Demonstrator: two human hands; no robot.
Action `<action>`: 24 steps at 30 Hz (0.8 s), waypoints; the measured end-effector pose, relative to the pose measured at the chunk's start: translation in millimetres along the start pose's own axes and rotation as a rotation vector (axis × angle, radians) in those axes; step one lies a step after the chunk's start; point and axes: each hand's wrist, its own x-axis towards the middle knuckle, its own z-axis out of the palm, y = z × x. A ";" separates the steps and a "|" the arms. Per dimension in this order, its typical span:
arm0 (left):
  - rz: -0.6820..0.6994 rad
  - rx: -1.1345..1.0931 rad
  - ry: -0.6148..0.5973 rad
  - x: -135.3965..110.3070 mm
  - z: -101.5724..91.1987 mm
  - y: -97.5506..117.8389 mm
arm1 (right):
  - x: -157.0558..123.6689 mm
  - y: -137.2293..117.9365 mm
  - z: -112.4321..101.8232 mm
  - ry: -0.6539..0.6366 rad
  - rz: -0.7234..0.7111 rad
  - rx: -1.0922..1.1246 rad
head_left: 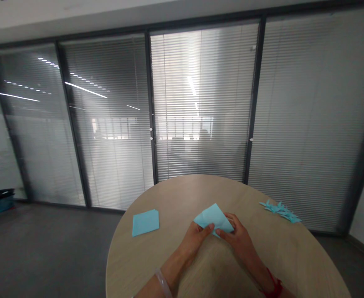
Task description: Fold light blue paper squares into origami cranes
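Between my two hands is a light blue sheet of origami paper [213, 216], tilted over the table with one corner pointing away from me. My left hand [198, 235] grips its near left edge, the thumb lying on top. On the right side, my right hand [235, 231] pinches the near edge with the thumb and has fingers behind the paper. The sheet hides some of the fingers. A stack of blue paper squares [145, 222] lies to the left. Several small folded blue paper pieces [280, 210] lie in a cluster at the right.
The round wooden table [182, 186] curves around my arms. Behind it runs a glass partition [200, 103] with blinds and dark frames. At the far left, a dark-rimmed blue and red object [0, 203] is on the grey floor [60, 248].
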 end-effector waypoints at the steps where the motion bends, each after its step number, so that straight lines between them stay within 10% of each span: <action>1: 0.002 0.019 0.010 0.4 -0.9 -0.6 | -0.2 -3.3 -0.7 -0.004 0.019 -0.021; 24: 0.037 0.171 0.291 13.9 -17.3 -15.4 | 0.7 -12.6 -5.2 -0.017 0.137 -0.042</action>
